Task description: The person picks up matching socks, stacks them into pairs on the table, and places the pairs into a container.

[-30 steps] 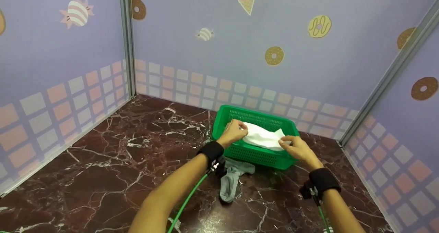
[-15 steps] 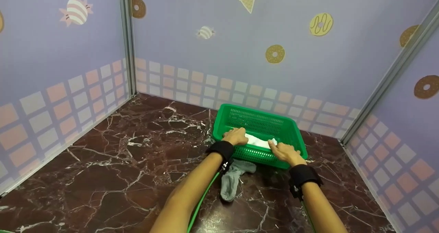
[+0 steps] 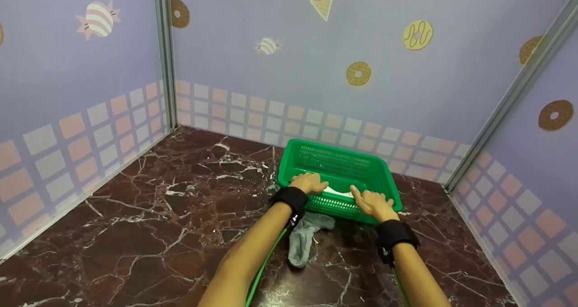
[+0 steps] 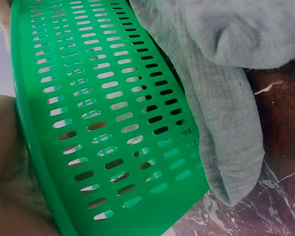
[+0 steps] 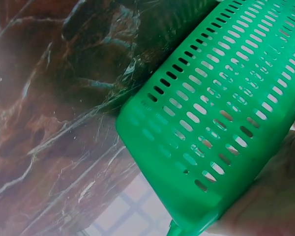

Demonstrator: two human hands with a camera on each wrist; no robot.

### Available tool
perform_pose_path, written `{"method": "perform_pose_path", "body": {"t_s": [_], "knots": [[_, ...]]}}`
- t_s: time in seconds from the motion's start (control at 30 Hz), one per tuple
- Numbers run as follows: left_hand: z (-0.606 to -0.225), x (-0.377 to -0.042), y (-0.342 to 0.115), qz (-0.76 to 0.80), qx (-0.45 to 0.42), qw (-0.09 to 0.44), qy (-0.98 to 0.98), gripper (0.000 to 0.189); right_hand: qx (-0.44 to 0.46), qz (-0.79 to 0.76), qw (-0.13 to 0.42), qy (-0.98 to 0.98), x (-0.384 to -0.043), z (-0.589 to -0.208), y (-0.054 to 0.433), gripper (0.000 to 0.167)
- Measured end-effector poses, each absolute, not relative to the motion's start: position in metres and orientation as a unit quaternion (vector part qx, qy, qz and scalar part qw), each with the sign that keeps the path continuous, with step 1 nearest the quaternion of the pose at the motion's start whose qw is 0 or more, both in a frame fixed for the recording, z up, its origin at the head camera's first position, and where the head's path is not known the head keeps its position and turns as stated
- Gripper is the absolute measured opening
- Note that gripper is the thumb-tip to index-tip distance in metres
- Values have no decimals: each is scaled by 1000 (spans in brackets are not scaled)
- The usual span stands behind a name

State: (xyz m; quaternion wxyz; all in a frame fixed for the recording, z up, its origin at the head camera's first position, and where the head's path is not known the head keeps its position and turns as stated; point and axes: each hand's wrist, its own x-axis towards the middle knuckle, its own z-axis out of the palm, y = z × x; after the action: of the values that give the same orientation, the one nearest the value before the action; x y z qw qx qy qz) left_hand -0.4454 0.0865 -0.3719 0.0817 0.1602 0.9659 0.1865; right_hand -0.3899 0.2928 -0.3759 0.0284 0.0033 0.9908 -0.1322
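A green perforated basket (image 3: 384, 180) stands near the back wall in the head view. A strip of white cloth (image 3: 336, 192) shows low inside its front side, between my two hands. Over the front rim, my left hand (image 3: 309, 183) reaches in at the cloth's left end. My right hand (image 3: 374, 204) is at the cloth's right end, its thumb straight and pointing up. The fingertips of both hands are hidden, so I cannot tell if they still hold the cloth. A grey sock (image 3: 303, 241) lies on the table before the basket, large in the left wrist view.
The table (image 3: 135, 234) has a dark red marbled top. Purple walls with sweets and pink and white squares stand at the left, back and right. Black bands (image 3: 291, 198) with camera cables are on both wrists, and a green cable (image 3: 262, 271) runs along the left forearm.
Both hands have lowered the white cloth from above the rim down into the basket and moved closer together. Less of the cloth shows now. The grey sock has stayed put.
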Motion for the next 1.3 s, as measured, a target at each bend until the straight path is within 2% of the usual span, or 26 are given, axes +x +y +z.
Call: {"method": "perform_pose_path", "body": {"t_s": [0.07,0.13,0.3,0.37,0.4,0.47,0.57,0.67,0.8,0.97,1.07,1.17,1.3], "knots": [[-374,-443,83,199,173,53,963,41,-17,-140,0,990,-387,-378,293,70],[-376,-439,79,206,200,0,958,36,-51,-152,-37,986,-382,-377,293,64],[-385,-418,69,138,302,-226,916,19,-132,-193,-121,965,-359,-366,295,51],[-388,-405,65,111,325,-286,895,14,-153,-211,-149,954,-345,-361,295,49],[-389,-397,64,106,333,-297,889,16,-165,-219,-161,948,-337,-359,295,47],[-391,-378,60,107,343,-291,887,26,-185,-234,-183,937,-322,-356,293,44],[-397,-353,58,102,343,-249,900,41,-209,-257,-206,921,-297,-358,289,36],[-410,-336,58,87,335,-210,914,45,-228,-268,-215,911,-277,-366,283,27],[-432,-332,56,84,322,-180,926,44,-247,-273,-214,905,-256,-381,274,22],[-446,-344,44,142,295,-153,932,22,-273,-279,-212,896,-242,-393,267,22],[-442,-348,35,238,290,-99,922,22,-284,-282,-219,890,-236,-399,267,21],[-433,-344,30,362,319,-27,875,29,-302,-277,-243,879,-231,-405,268,28],[-423,-325,30,488,368,72,788,18,-337,-270,-281,857,-223,-410,268,54]]}}
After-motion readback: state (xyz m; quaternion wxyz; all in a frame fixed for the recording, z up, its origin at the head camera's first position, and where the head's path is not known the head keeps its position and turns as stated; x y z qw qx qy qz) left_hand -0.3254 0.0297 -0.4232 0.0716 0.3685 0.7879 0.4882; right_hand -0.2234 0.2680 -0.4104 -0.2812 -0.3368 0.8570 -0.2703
